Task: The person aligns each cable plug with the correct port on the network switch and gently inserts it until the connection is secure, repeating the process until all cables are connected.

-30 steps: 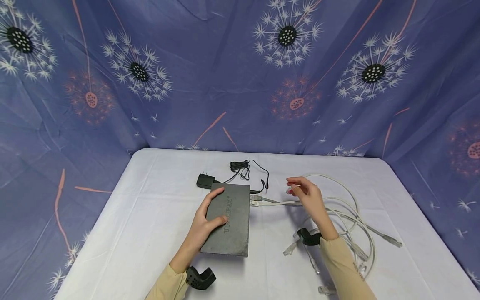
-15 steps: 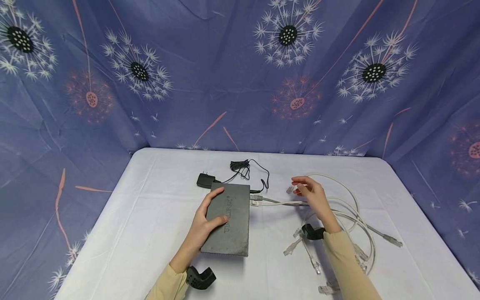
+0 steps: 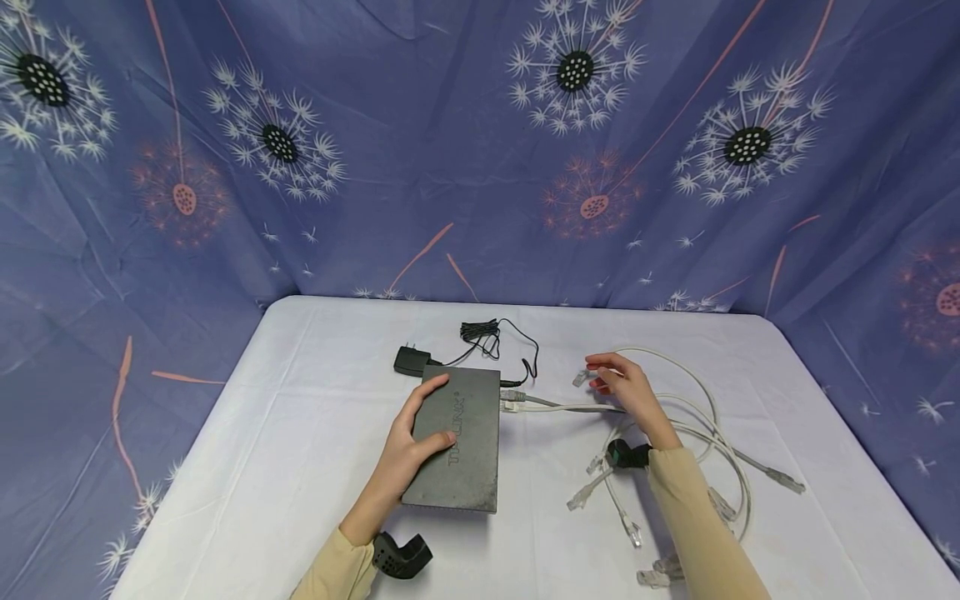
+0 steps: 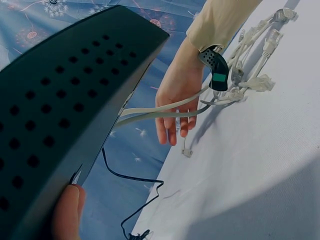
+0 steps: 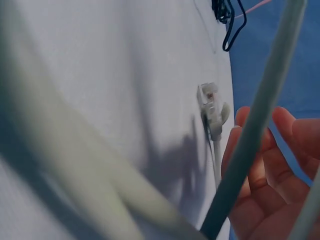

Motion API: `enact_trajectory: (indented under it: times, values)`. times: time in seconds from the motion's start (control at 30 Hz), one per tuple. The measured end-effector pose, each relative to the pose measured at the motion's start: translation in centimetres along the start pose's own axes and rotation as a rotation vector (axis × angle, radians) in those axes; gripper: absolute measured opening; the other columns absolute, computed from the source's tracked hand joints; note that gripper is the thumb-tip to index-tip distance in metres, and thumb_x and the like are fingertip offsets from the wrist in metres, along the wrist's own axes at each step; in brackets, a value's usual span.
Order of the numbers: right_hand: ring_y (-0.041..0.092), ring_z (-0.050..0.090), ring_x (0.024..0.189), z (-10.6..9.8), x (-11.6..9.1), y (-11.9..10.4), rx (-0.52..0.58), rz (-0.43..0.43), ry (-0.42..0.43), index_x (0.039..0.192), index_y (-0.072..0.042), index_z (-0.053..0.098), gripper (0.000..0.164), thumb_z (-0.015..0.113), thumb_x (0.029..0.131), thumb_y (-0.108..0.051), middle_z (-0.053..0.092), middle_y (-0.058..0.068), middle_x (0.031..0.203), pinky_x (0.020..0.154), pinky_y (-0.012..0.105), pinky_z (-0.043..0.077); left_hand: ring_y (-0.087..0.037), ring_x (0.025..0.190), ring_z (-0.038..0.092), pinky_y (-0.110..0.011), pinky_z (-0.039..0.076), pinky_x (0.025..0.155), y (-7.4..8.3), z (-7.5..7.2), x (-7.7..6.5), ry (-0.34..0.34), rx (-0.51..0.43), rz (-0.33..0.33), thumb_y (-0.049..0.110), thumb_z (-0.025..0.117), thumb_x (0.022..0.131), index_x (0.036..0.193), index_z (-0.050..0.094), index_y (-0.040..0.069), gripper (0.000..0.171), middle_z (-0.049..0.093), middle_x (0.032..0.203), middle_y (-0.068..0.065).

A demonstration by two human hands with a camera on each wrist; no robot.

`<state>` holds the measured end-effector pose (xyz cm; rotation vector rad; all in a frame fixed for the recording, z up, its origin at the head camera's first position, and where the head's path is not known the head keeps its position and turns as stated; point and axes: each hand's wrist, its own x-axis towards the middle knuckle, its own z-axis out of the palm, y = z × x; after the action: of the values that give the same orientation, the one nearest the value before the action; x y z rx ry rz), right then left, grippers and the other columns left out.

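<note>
Gray box: the gray box (image 3: 472, 487) is near the middle of the tabletop (image 3: 315, 392), lettered face up; cannot tell whether its base touches down.
Left hand: the left hand (image 3: 401, 454) clamps the box from its left side, thumb across the top, probably to steady it and leave the port side exposed.
Port side: faces the tabletop's right edge; two seated plugs (image 3: 514, 396) send cables that way, presumably for slack.
Right hand: the right hand (image 3: 628, 396) is well apart from the left, fingers loosely bent, no grip visible; just beside a loose plug (image 3: 581, 378). Contact with its cord: cannot tell.
Loose ends: other cable ends (image 3: 580, 498) lie toward the near right corner.
Adapter: the black adapter (image 3: 412, 361) lies toward the far edge, cord bundled (image 3: 478, 332), likely for tidiness.
</note>
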<state>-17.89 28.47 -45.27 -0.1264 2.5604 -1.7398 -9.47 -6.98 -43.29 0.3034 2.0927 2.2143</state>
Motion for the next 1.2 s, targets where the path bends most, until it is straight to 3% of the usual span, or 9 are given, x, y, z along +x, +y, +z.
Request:
enact_trajectory:
  times: [0.27, 0.53, 0.77, 1.0, 1.2]
  values:
    - [0.033, 0.063, 0.089, -0.1, 0.5, 0.7, 0.018, 0.011, -0.035, 0.130, 0.011, 0.049, 0.033, 0.040, 0.101, -0.004, 0.049, 0.033, 0.126, 0.074, 0.034, 0.050, -0.027, 0.129, 0.036, -0.052, 0.024, 0.101, 0.0, 0.0, 0.0, 0.001, 0.002, -0.004, 0.008, 0.067, 0.078, 0.143, 0.044, 0.026, 0.072, 0.036, 0.147, -0.003]
    - [0.023, 0.065, 0.084, -0.1, 1.2, 1.5, 0.022, 0.021, -0.051, 0.129, 0.012, 0.049, 0.033, 0.037, 0.099, 0.002, 0.050, 0.034, 0.126, 0.071, 0.027, 0.049, -0.027, 0.129, 0.036, -0.052, 0.025, 0.100, -0.1, 0.0, 0.0, -0.002, -0.002, -0.005, 0.008, 0.068, 0.078, 0.143, 0.044, 0.027, 0.072, 0.035, 0.148, -0.003]
    - [0.024, 0.063, 0.087, -0.1, 1.5, 1.6, 0.010, 0.031, -0.076, 0.131, 0.012, 0.048, 0.034, 0.036, 0.100, 0.001, 0.049, 0.033, 0.128, 0.071, 0.026, 0.048, -0.028, 0.129, 0.037, -0.051, 0.025, 0.100, -0.1, 0.1, 0.0, -0.003, 0.000, -0.009, 0.008, 0.068, 0.078, 0.143, 0.044, 0.028, 0.073, 0.035, 0.148, -0.004]
    - [0.021, 0.062, 0.086, 0.0, 1.7, 1.7, -0.072, 0.025, -0.100, 0.132, 0.009, 0.049, 0.037, 0.034, 0.098, 0.003, 0.049, 0.029, 0.131, 0.072, 0.026, 0.046, -0.028, 0.129, 0.036, -0.052, 0.024, 0.100, -0.1, 0.1, 0.0, 0.001, 0.002, -0.012, 0.008, 0.069, 0.077, 0.143, 0.044, 0.028, 0.073, 0.035, 0.148, -0.003]
    - [0.019, 0.061, 0.084, 0.1, 1.7, 1.9, -0.055, 0.025, -0.102, 0.132, 0.010, 0.048, 0.038, 0.033, 0.097, 0.006, 0.051, 0.031, 0.126, 0.071, 0.026, 0.046, -0.028, 0.131, 0.034, -0.053, 0.023, 0.101, -0.2, 0.1, -0.1, -0.002, 0.002, -0.010, 0.009, 0.068, 0.078, 0.143, 0.043, 0.028, 0.072, 0.034, 0.149, -0.003]
